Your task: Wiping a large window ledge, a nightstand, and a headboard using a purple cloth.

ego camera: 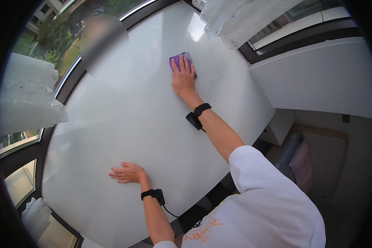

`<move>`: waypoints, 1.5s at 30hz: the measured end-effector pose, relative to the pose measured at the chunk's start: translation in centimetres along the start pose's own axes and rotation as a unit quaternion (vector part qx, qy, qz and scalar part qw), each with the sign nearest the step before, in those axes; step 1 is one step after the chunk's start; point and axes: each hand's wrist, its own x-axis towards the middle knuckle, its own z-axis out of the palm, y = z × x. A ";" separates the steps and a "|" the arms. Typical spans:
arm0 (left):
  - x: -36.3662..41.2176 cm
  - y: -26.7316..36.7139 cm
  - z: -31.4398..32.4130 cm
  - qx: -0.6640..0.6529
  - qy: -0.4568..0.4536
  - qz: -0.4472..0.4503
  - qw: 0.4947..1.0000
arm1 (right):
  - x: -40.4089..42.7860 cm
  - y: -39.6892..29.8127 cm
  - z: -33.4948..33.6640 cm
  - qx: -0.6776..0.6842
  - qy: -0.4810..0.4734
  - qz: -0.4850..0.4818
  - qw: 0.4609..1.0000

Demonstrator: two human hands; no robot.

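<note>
My right hand [183,81] lies over a folded purple cloth [175,59] and presses it flat on the glossy white windowsill surface [111,133], toward its far right part. The cloth shows beyond and beside the fingers; its grey edge sticks out at the right. Lower left, my left hand [127,173] rests palm down on the same surface with its fingers spread and nothing in it. Each wrist wears a black strap with a small black device, and a cable runs from each.
Dark window frames [74,77] border the surface at the left and top. Sheer lace curtains [31,96] hang at the left, upper right and lower left. A low white wall [316,77] stands at the right, with pink fabric [302,167] below it.
</note>
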 end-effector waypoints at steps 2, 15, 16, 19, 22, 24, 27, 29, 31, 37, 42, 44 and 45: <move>0.9 0.0 0.3 -0.001 0.009 -0.004 1.000 | -4.7 -9.7 0.5 0.115 -0.096 -0.153 0.977; 1.1 -0.9 0.6 0.025 -0.015 -0.009 1.000 | 10.4 8.7 0.0 0.029 -0.055 -0.163 0.985; 1.2 -1.1 0.6 0.031 -0.015 -0.016 0.999 | 11.6 11.4 -0.9 0.017 -0.060 -0.117 0.991; 0.9 -1.2 0.6 0.025 -0.013 -0.005 1.000 | 13.5 19.5 -2.8 0.075 -0.106 0.013 0.991; 0.7 -0.9 0.4 0.005 -0.010 -0.007 1.000 | 12.4 22.5 -4.8 0.058 -0.108 0.024 0.992; 0.6 -0.8 0.2 0.006 -0.010 -0.007 1.000 | 11.2 22.6 -4.3 0.050 -0.004 -0.024 0.998; 0.6 0.0 0.2 -0.001 -0.010 0.003 1.000 | 8.6 19.9 -2.9 0.011 0.034 -0.004 0.999; 0.5 -0.5 0.1 0.002 -0.010 0.009 1.000 | 6.0 14.9 -1.9 0.007 0.035 -0.018 0.999; 0.9 -1.0 0.3 0.010 0.003 0.012 1.000 | 2.0 5.0 -1.6 0.089 -0.024 -0.112 0.989; 1.4 -1.8 0.5 0.001 -0.006 0.002 1.000 | -2.7 -0.6 -1.5 0.155 -0.135 -0.354 0.912; 1.2 -0.8 0.0 0.001 -0.016 -0.006 1.000 | 6.5 16.4 -4.1 0.039 -0.021 -0.158 0.986; 1.0 -1.0 0.1 -0.001 -0.017 -0.003 1.000 | 7.6 22.7 -6.5 0.022 -0.137 -0.023 0.990; 0.7 -0.2 0.2 -0.009 -0.020 0.001 1.000 | 7.5 27.1 -7.0 -0.008 -0.055 -0.063 0.996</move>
